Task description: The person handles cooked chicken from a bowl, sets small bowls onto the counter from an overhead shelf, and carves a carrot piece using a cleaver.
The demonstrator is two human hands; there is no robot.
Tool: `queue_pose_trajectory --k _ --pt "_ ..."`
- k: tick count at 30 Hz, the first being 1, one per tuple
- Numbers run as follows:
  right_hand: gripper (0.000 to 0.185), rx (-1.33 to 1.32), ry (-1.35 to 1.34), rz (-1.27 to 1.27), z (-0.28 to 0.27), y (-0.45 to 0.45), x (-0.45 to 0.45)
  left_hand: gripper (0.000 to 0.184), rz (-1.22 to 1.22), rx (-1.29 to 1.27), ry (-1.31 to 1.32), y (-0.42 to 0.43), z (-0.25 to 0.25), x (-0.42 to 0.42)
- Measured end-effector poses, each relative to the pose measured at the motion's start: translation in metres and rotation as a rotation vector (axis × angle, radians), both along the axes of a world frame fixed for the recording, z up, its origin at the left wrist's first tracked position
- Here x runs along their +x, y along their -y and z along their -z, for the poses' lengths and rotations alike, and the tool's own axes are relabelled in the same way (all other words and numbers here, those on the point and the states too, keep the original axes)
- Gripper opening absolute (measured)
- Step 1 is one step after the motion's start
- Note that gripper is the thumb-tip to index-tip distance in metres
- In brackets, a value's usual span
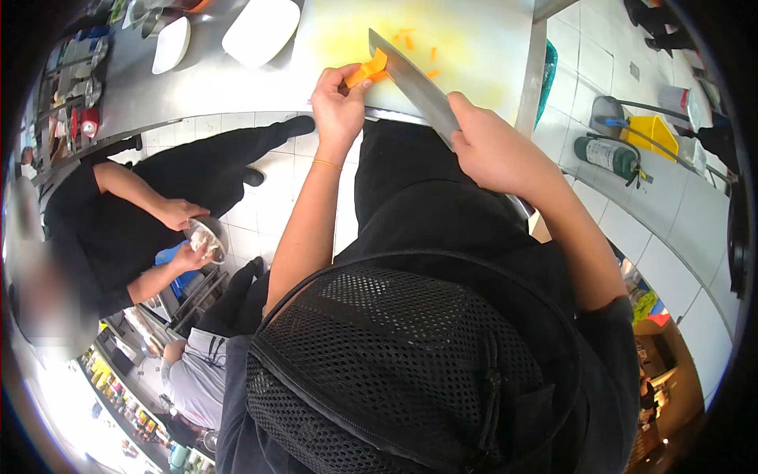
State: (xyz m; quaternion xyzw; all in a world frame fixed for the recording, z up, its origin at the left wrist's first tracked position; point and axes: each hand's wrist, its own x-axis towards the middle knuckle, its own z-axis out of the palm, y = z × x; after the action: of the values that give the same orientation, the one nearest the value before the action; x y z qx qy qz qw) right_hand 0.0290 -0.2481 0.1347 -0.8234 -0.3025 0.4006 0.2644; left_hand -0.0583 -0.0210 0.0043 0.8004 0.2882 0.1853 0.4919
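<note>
My left hand (339,107) pinches an orange vegetable piece (366,71) near the front edge of a white cutting board (482,39) with yellow stains. In my right hand (493,146) is a large kitchen knife (418,85), its handle hidden by my fingers. The wide blade slants up and left across the board, its side right beside the orange piece; whether they touch I cannot tell. Several small orange strips (433,55) lie on the board, to the right of the blade.
Two white dishes (260,31) (171,45) stand on the steel counter (134,99) at left. A co-worker (150,213) beside me holds a metal bowl (207,237). A green cylinder (606,156) and a yellow bin (651,136) are at right.
</note>
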Motion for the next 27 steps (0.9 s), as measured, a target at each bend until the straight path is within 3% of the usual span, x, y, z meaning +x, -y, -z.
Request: queue_pose_trajectory --k 5,7,10,17,27 --pt "0.023 0.023 0.087 -0.053 0.014 -0.011 0.004 0.029 0.035 0.070 -0.040 -0.002 -0.004 -0.001" --pt "0.026 -0.027 -0.174 0.038 0.005 -0.019 0.011 0.029 0.043 0.090 -0.054 -0.002 -0.005 -0.001" --pt "0.027 0.079 -0.293 0.151 -0.005 -0.006 0.015 0.029 0.037 0.059 -0.057 -0.004 -0.001 -0.001" --pt "0.028 0.099 -0.377 0.230 0.004 0.005 0.023 0.028 0.016 -0.013 0.060 -0.004 0.005 0.000" --pt "0.021 0.109 -0.464 0.250 0.010 0.008 0.023 0.028 0.012 -0.019 -0.001 -0.003 0.003 -0.001"
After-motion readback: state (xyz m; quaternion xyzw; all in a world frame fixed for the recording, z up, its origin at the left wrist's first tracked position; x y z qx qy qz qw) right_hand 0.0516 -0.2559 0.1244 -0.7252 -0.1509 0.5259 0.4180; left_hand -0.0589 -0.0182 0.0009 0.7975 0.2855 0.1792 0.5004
